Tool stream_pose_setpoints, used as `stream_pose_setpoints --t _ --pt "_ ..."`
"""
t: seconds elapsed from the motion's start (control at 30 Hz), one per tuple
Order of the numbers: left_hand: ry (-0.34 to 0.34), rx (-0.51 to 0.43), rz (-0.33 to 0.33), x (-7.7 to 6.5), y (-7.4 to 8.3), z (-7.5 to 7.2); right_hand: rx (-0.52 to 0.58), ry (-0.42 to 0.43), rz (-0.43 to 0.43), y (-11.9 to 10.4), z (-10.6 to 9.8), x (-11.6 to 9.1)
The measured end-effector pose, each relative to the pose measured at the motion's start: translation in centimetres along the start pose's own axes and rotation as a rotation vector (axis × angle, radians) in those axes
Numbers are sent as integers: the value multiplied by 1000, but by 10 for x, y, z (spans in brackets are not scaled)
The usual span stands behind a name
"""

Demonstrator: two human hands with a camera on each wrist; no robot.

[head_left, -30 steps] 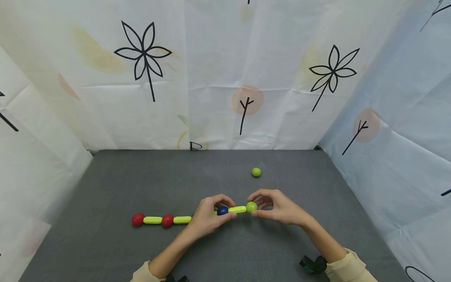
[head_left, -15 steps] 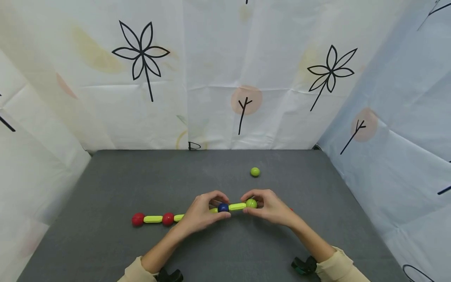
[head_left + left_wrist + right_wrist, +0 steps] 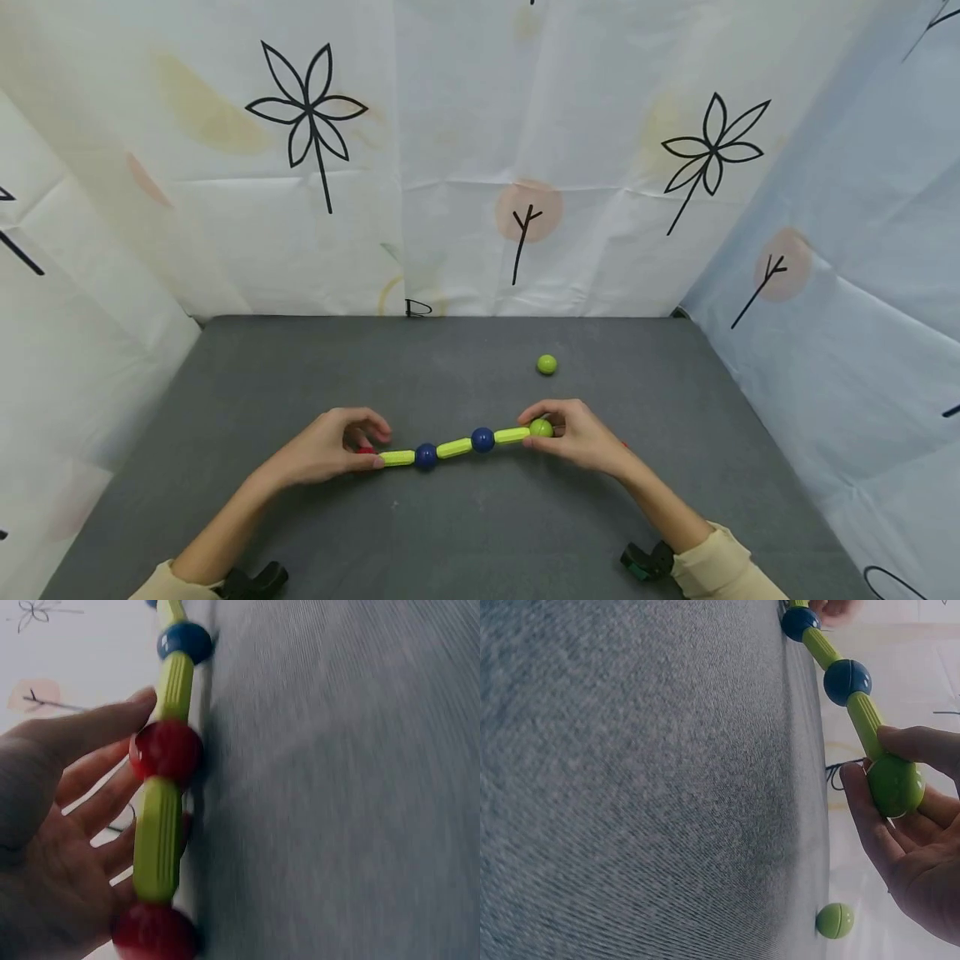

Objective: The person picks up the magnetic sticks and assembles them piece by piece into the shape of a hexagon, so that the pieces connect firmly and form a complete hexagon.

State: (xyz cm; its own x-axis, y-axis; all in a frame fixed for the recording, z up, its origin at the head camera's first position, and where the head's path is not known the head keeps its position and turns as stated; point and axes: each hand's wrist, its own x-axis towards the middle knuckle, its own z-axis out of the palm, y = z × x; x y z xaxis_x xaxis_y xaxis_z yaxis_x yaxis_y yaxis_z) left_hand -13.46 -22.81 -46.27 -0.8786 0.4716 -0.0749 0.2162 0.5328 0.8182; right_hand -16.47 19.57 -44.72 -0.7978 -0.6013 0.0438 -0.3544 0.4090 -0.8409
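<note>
Chain (image 3: 454,449): nearer you than the loose green ball (image 3: 547,364)
Left hand (image 3: 326,447): at a red ball (image 3: 166,752); you can't tell whether it grips
Right hand (image 3: 576,435): you pinch the chain's green end ball (image 3: 896,786)

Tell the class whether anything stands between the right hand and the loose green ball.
Nothing visible does: in the head view, only grey tabletop shows between the right hand and the loose green ball beyond it. That hand, though, holds the other green ball.
</note>
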Motion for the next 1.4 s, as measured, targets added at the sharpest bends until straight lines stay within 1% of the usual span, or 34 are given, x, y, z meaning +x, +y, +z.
stream_pose_setpoints --t 0.1,0.17,0.23,0.3,0.37,0.5,0.6,0.7,0.8,0.9,0.93,0.97,1.03,1.1,1.17,1.2,1.27,1.4 --pt "-62 -35 -14 -6 -5 -9 -2 -5 -8 2 -1 1" --pt "-92 -56 -23 -8 -6 -13 1 -8 -17 4 -1 2" --pt "-110 -58 -26 -10 -7 -15 4 -9 -17 5 0 3" --pt "-117 -40 -24 -12 -7 -16 11 -12 -8 5 0 3" --pt "-107 -2 -18 -15 -6 -15 16 -16 -2 5 0 2" --pt "-66 73 7 -20 -1 -10 16 -16 24 4 0 1" --pt "-38 109 18 -22 3 -5 15 -12 37 4 1 1" --pt "-15 131 3 -23 7 0 17 -6 39 4 1 0" --pt "12 137 -37 -24 10 7 18 0 45 5 0 0" --pt "33 112 -58 -25 12 15 10 10 56 4 0 0" --pt "46 104 -63 -25 9 18 6 14 60 4 0 0" --pt "48 90 -64 -25 10 21 2 19 65 3 0 0" --pt "43 30 -66 -26 12 26 -4 27 72 3 0 0" --pt "32 -40 -92 -26 15 32 -7 34 77 3 0 1" --pt "15 -88 -109 -25 22 34 -8 36 73 5 1 1" --pt "17 -98 -114 -23 23 34 -7 38 71 5 1 2" --pt "32 -51 -105 -17 25 33 -5 39 65 6 1 2" --pt "72 88 -52 -4 27 29 0 42 58 5 2 3"
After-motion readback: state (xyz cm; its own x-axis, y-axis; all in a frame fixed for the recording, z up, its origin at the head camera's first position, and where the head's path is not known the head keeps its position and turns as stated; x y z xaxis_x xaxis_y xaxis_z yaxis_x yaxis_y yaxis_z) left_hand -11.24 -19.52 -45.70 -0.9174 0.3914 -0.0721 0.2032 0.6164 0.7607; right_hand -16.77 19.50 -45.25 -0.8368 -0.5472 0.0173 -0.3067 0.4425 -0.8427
